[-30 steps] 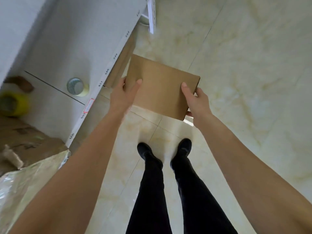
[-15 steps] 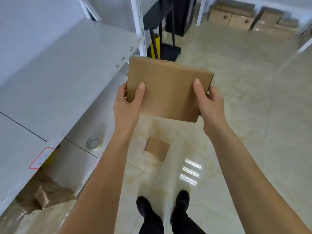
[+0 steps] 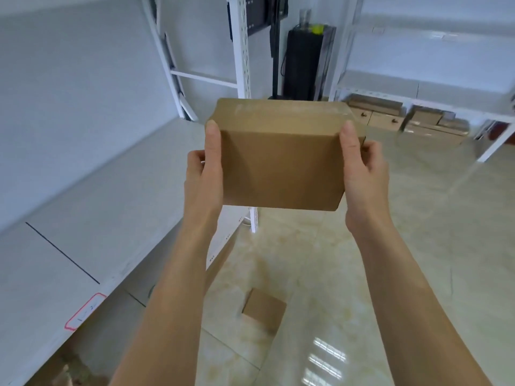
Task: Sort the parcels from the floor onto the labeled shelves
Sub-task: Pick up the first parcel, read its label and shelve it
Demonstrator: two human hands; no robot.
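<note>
Gripping a box point(image 3: 281, 165) from both sides, the left hand point(image 3: 204, 168) and right hand point(image 3: 363, 169) each lay a thumb along a front edge, with the other fingers wrapped behind the side walls; both hands are clamped on it. The box is held in the air at mid-frame, above the floor point(image 3: 390, 260) and just right of the shelf point(image 3: 106, 196), not touching either. It is plain brown cardboard, rectangular, wider than tall, its front face unmarked; clear tape gives a pale sheen along the top face. No label is visible on the sides shown. The shelf is a flat white board with a dark seam across it, a red-outlined tag point(image 3: 85, 312) on its front lip and small numbers further along the lip, too blurred to read. A white perforated upright point(image 3: 242, 51) rises behind the box. Below, a smaller cardboard parcel point(image 3: 263, 307) lies flat on the glossy cream tiles, between the forearms. At far right a second white rack point(image 3: 434, 104) stands with brown cartons point(image 3: 404, 118) beneath its lowest board. A black unit point(image 3: 303, 62) stands against the back wall.
</note>
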